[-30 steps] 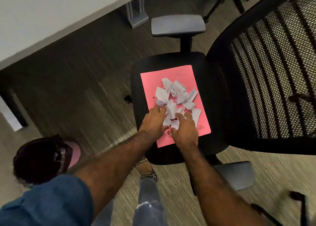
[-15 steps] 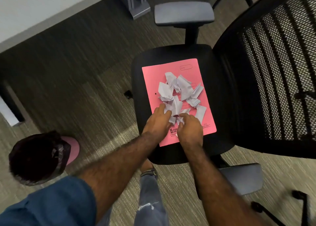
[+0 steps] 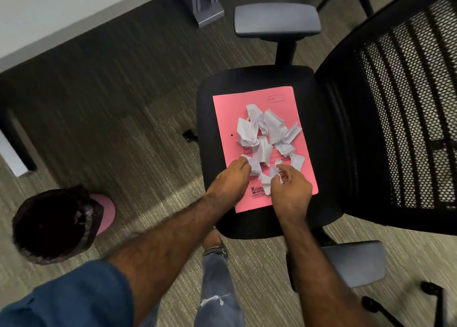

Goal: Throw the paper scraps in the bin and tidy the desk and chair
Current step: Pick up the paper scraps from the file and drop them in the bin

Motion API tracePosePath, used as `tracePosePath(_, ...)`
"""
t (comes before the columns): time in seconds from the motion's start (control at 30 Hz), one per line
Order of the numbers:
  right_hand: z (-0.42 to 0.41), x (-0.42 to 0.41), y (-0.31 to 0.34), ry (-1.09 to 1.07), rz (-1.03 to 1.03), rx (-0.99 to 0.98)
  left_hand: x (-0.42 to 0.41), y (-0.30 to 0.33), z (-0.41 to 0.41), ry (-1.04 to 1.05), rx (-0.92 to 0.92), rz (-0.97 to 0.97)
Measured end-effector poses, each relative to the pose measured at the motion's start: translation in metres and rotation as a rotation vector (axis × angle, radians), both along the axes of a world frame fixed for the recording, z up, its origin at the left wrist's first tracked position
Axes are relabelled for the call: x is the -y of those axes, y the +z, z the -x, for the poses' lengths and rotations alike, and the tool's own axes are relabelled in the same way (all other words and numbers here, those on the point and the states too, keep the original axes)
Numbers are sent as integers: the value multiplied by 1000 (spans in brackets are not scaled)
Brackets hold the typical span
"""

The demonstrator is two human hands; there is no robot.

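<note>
Far left, a bin (image 3: 53,224) lined with a dark bag is standing on the carpet (image 3: 153,183), a pink rim showing at its right edge. Upper left, the pale tabletop (image 3: 49,12) is running across the corner, with a grey leg foot (image 3: 206,10) below it.

Centre, a black office chair (image 3: 257,79) is facing the person – grey armrests near and far, mesh back at the right. A pink folder (image 3: 227,109) is lying flat on the seat, and the paper scraps (image 3: 268,133) are sitting in a loose crumpled pile on top of it, well apart from the bin.

The left hand (image 3: 228,182) is lying knuckles up at the near-left edge of the pile, fingers curling around a scrap at the fingertips. The right hand (image 3: 291,188) is just beside it, thumb and fingers pinching a small white scrap at the near edge of the pile. The two hands are close but not touching.

Bottom – a blue sleeve (image 3: 61,294) is covering the left upper arm, and a leg in jeans (image 3: 217,289) is showing between the forearms, with the foot under the seat's front edge.
</note>
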State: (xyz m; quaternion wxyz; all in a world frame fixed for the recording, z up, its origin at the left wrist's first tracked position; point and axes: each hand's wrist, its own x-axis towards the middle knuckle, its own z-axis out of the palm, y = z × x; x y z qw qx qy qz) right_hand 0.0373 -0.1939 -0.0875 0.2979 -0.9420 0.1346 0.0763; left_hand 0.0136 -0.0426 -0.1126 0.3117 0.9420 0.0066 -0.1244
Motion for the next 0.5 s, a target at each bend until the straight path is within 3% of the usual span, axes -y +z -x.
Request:
tracePosePath(0.27, 6, 5, 16, -182, -174, 23, -8, 3, 15, 22, 88, 140)
tracePosePath(0.5, 17, -9, 33, -281, -335, -2, -14, 18, 29, 176, 180, 258)
